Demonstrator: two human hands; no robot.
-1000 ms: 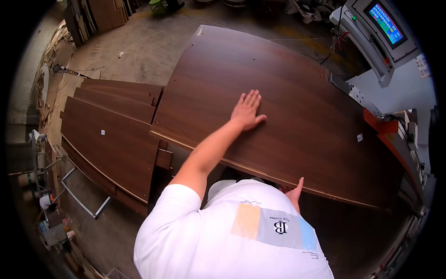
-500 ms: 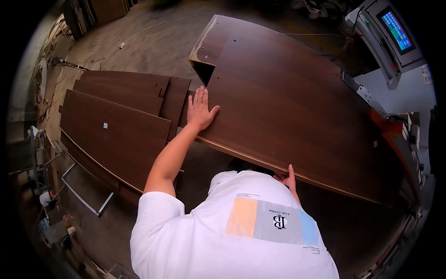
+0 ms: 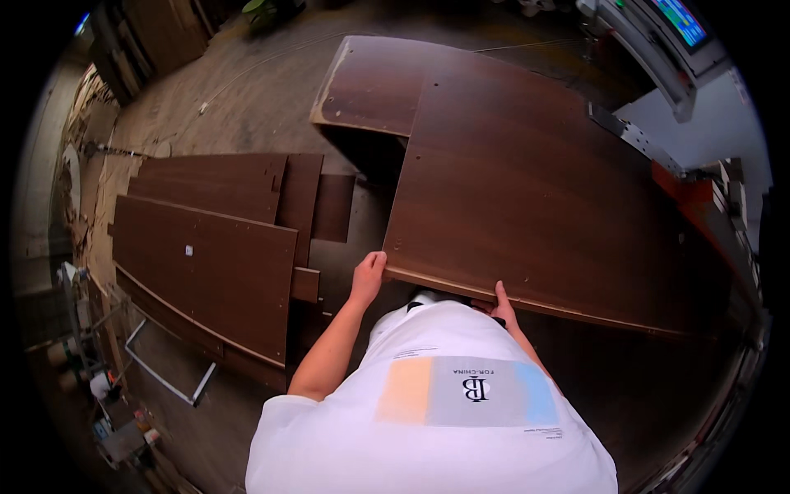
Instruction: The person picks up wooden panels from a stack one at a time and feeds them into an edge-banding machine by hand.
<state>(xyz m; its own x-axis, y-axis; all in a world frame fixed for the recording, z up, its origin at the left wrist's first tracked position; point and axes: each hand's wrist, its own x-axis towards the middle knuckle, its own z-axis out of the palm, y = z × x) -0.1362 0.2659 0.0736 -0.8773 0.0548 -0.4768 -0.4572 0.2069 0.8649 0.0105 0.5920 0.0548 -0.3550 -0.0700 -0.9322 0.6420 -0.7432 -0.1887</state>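
A large dark brown wood panel [image 3: 527, 189] lies in front of me, with small drilled holes in its face and a pale near edge. At its near left corner my left hand [image 3: 369, 276] is closed on the board. Farther right along the same edge, my right hand [image 3: 499, 305] grips it, thumb on top and fingers underneath, partly hidden. Under the panel's far left part shows another brown board [image 3: 370, 86] with a chipped, pale edge. A dark gap lies below that board.
To the left stand stacks of brown panels [image 3: 206, 263], one with a small white sticker. A metal frame [image 3: 169, 370] is on the floor beside them. At the right are a machine with a lit screen [image 3: 681, 23], a metal rail [image 3: 634, 140] and an orange part [image 3: 683, 193].
My left hand has come nearer, from lying flat on the panel's left side to gripping its near corner. The panel has shifted right against the board beneath, exposing more of it.
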